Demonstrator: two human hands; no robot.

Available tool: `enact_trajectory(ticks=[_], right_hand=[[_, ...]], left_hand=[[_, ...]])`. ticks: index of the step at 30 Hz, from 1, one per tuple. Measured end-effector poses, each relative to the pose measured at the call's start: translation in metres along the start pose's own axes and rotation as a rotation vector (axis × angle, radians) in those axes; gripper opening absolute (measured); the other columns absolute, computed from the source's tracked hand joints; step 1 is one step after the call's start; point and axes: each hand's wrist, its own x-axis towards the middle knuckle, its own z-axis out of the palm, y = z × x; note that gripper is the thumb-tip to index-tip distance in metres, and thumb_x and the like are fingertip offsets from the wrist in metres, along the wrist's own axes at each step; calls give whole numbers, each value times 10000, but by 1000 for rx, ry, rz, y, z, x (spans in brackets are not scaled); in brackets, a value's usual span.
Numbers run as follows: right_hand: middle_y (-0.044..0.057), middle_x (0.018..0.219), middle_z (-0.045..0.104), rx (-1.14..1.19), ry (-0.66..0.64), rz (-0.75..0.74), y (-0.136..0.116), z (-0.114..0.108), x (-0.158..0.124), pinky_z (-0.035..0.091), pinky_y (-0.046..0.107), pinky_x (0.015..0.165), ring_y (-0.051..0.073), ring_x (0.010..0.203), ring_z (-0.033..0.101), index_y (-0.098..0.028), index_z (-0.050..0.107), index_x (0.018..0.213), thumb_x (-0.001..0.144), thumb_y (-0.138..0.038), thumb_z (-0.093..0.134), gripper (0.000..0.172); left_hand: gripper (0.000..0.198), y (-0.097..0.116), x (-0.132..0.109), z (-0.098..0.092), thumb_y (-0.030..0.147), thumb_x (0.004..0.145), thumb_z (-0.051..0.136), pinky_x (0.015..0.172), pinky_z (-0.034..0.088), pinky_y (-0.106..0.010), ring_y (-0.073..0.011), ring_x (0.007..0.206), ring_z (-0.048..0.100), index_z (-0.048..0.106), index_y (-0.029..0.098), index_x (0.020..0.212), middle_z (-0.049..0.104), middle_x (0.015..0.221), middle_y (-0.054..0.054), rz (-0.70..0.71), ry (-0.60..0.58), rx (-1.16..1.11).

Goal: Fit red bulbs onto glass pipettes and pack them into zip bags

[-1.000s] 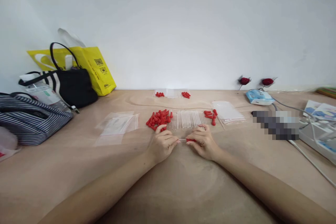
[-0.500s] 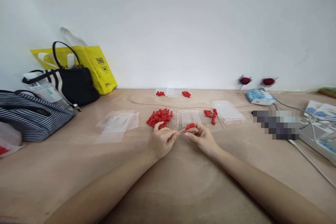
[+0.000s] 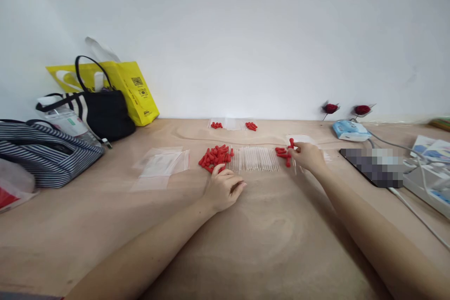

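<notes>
My right hand [image 3: 306, 155] is out to the right of a row of clear thin tubes [image 3: 256, 159], pinching a red-capped tube [image 3: 291, 143] just above a small group of capped tubes [image 3: 281, 152]. My left hand [image 3: 225, 187] rests on the wooden table [image 3: 246, 239], fingers loosely apart with nothing visible in them, just in front of a pile of loose red caps [image 3: 216, 155]. A stack of clear bags [image 3: 298, 138] lies partly hidden behind my right hand.
Clear zip bags [image 3: 160, 165] lie to the left, and more bags with red pieces [image 3: 232, 124] by the wall. A striped bag [image 3: 45, 152], black bag [image 3: 105, 115] and yellow bag [image 3: 131, 89] stand far left. At the right are a blurred phone [image 3: 372, 166], a blue-white device [image 3: 351, 130] and cables [image 3: 416, 213].
Both hands held the capped tube together in front of me. My right hand has since carried it right to the small group of capped tubes; my left hand let go and stayed.
</notes>
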Motion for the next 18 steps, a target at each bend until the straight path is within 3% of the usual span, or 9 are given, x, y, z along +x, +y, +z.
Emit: enact_trajectory(ticks=[7,11,15,18], right_hand=[[81,759,659,-125,48,98,6,19,5,291,386,779,248,825,577,-184,609,934,762,-459,434,369],[83,748,647,-143,67,104,6,16,5,296,397,778,249,808,575,-184,609,861,745,-495,433,376],[105,749,639,-246,-68,60,1,6,-2,323,426,746,276,793,578,-184,616,702,711,-514,452,368],[136,803,641,-305,-136,41,-5,5,-8,366,421,701,286,784,587,-171,624,725,677,-511,492,368]], left_hand=[[114,-2,-1,2,236,786,519,904,284,-385,-138,717,581,628,220,760,670,661,32,-8,-25,-15],[111,-2,-1,2,240,787,519,905,280,-385,-139,731,576,628,222,772,673,681,32,-4,-24,-18],[118,-2,0,1,233,789,513,863,316,-370,-143,718,551,630,220,773,659,677,22,5,-19,1],[109,-2,0,0,249,771,535,770,356,-354,-164,724,518,634,211,746,628,706,-8,-30,-3,60]])
